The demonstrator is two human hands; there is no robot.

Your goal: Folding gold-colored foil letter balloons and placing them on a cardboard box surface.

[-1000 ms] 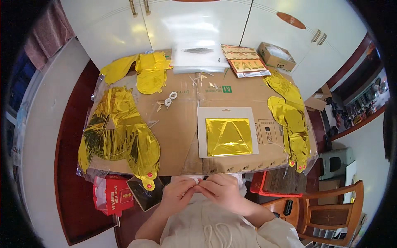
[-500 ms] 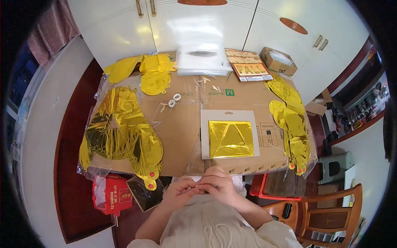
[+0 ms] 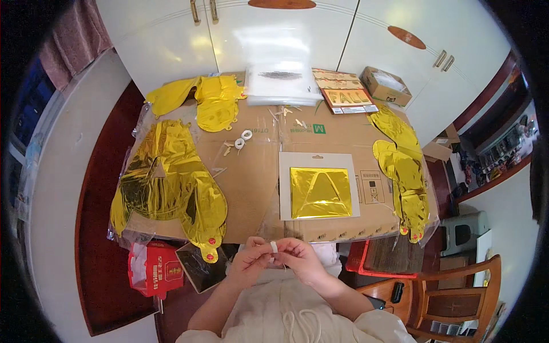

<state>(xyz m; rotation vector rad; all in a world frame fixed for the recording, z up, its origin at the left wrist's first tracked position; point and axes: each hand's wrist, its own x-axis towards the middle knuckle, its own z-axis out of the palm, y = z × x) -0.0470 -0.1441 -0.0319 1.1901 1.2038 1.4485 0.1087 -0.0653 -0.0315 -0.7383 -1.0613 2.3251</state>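
Note:
In front of my body, just off the table's near edge, both hands are together with bent fingers. My left hand [image 3: 252,264] and my right hand [image 3: 301,260] pinch a small white band-like piece [image 3: 274,247] between their fingertips. Whether it is a strip or a small roll seen edge-on, I cannot tell. Beyond them on the table lies a white card with a folded gold foil balloon [image 3: 321,192], which shows an A shape. A large flat gold A-shaped foil balloon [image 3: 166,177] is spread out at the left. Two small white rolls [image 3: 243,139] lie near the middle.
Cardboard [image 3: 251,183] covers the table. More flat gold balloons lie at the back left [image 3: 219,103] and along the right [image 3: 405,171]. Clear plastic bags [image 3: 281,86], a printed card [image 3: 346,94] and a small carton [image 3: 386,86] are at the back. A wooden chair [image 3: 457,303] stands at right.
The white piece now shows upright between my fingertips. My right hand has lowered and its fingers have shifted; my left hand's fingers have risen slightly.

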